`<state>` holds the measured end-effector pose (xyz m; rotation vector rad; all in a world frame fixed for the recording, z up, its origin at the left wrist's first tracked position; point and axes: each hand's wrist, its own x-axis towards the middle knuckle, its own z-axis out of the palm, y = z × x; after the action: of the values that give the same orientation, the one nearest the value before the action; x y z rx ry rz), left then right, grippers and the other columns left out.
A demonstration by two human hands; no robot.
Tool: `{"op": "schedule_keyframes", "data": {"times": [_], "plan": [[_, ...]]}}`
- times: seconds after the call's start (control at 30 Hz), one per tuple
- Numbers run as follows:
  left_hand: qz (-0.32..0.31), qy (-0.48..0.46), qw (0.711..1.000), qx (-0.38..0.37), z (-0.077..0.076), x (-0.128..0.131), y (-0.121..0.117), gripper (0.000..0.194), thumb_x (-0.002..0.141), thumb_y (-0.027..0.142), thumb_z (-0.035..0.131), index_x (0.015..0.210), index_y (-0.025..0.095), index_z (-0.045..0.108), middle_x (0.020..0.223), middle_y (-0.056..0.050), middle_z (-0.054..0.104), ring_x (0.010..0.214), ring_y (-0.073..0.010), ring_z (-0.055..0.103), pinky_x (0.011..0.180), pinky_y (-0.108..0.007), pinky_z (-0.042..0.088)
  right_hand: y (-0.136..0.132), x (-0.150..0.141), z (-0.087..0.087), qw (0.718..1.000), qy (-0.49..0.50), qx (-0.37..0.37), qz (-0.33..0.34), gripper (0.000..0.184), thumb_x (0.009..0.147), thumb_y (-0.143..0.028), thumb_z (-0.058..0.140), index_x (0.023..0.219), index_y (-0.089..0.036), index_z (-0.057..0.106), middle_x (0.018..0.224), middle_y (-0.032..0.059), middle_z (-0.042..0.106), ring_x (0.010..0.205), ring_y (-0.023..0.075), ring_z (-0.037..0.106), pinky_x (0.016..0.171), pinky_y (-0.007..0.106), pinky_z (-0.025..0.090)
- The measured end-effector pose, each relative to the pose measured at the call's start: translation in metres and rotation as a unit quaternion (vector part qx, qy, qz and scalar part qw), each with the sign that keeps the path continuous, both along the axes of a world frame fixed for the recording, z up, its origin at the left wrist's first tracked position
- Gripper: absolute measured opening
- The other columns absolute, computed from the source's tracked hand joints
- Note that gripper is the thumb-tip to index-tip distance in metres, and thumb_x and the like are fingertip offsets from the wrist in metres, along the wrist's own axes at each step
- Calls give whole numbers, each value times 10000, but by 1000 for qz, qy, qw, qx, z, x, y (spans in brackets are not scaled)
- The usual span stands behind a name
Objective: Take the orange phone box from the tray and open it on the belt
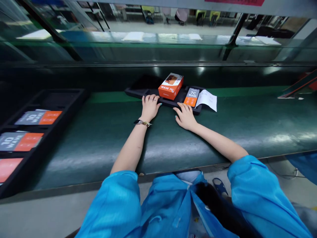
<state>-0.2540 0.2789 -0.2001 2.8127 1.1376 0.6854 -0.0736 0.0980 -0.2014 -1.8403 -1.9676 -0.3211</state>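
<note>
Blue smock [168, 206], sleeves pushed up to the elbows, worn by the person. Black tray [140, 93], compartmented, lying flat and slightly askew on the green desk [158, 142], ahead of the person. Carton [170, 86], orange and white, printed "WAVE 7C", seated in the middle of the tray. Flat slab [191, 97], grey and orange, lettered "7C WAVE", in the compartment right of the carton. Paper sheet [208, 100], white, curled, faintly marked, projecting past the tray's right end. Left hand [150, 107]: fingers on the near rim by the carton, thumb apart, open. Right hand [186, 116]: fingertips at the near rim just below the slab, thumb apart, likewise open. The two hands stand apart, the carton's near corner between and beyond them. Bracelet [143, 123], beaded, on the left wrist. Second black tray [53, 130], at the far left of the desk, bearing grey-and-orange slabs [38, 117] lettered "10 WAVE" and a pinkish one, partly cut off. White papers [133, 36], several, beyond the desk. Dark slipper [220, 186], on the floor below.
</note>
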Motion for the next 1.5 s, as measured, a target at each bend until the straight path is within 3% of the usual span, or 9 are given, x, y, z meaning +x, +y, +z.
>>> {"op": "schedule_keyframes", "data": {"times": [1.5], "plan": [[3, 6, 1000, 29, -4, -1, 2, 432, 1007, 363, 452, 1396, 193, 537, 1431, -156, 540, 1343, -369, 406, 1224, -588, 224, 0, 0, 0, 1000, -14, -10, -7, 456, 964, -249, 553, 1410, -156, 574, 1545, 181, 415, 1424, 334, 346, 1203, 504, 243]]}}
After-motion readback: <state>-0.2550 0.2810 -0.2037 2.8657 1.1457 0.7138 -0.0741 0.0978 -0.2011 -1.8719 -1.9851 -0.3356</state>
